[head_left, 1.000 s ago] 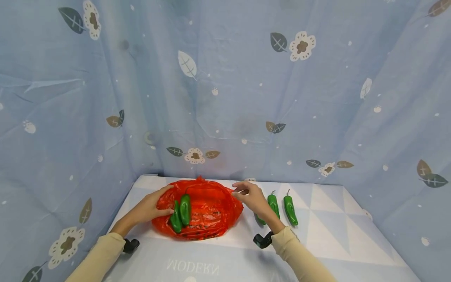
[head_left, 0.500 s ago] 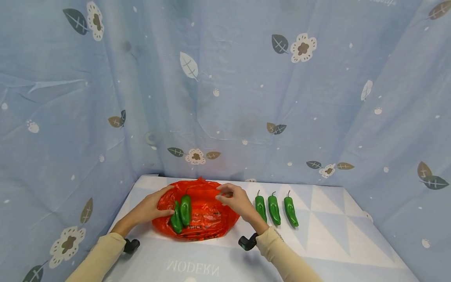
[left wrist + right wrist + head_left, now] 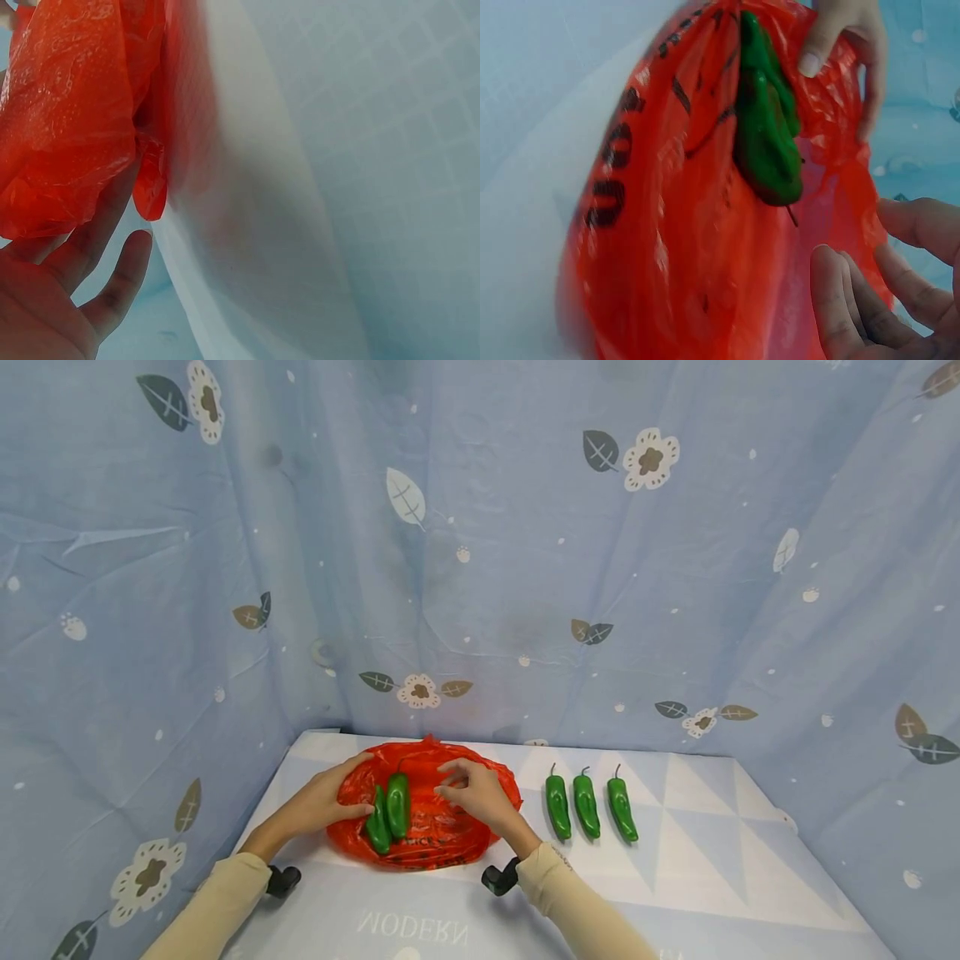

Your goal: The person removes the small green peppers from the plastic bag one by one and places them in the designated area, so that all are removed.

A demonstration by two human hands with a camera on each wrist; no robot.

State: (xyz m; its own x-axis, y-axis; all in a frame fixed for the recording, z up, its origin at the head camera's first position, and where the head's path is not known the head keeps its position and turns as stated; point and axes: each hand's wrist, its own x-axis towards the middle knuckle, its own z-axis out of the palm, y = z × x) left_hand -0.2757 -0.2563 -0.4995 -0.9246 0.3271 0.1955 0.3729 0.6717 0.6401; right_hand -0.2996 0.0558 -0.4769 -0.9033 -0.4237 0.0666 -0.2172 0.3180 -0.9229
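A red plastic bag (image 3: 442, 843) with dark lettering lies with its mouth gaping. Inside, two green peppers (image 3: 397, 806) rest side by side at its left, one partly overlapping the other in the right wrist view. My left hand (image 3: 322, 799) holds the bag's left edge, thumb on the inside near the peppers and fingers on the outside. From the left wrist, part of those fingers is hidden behind the red plastic (image 3: 67, 112). Over the right part of the bag's mouth hovers my right hand (image 3: 478, 795), fingers loosely bent with nothing between them.
Three more green peppers (image 3: 586, 807) lie in a row on the white and pale blue patterned tabletop (image 3: 697, 860), right of the bag. A blue curtain (image 3: 525, 568) with flowers and leaves encloses the table at the back and sides.
My right hand has moved left from the bag's right edge to over its mouth, uncovering the nearest pepper of the row. The left hand stays at the bag's left edge.
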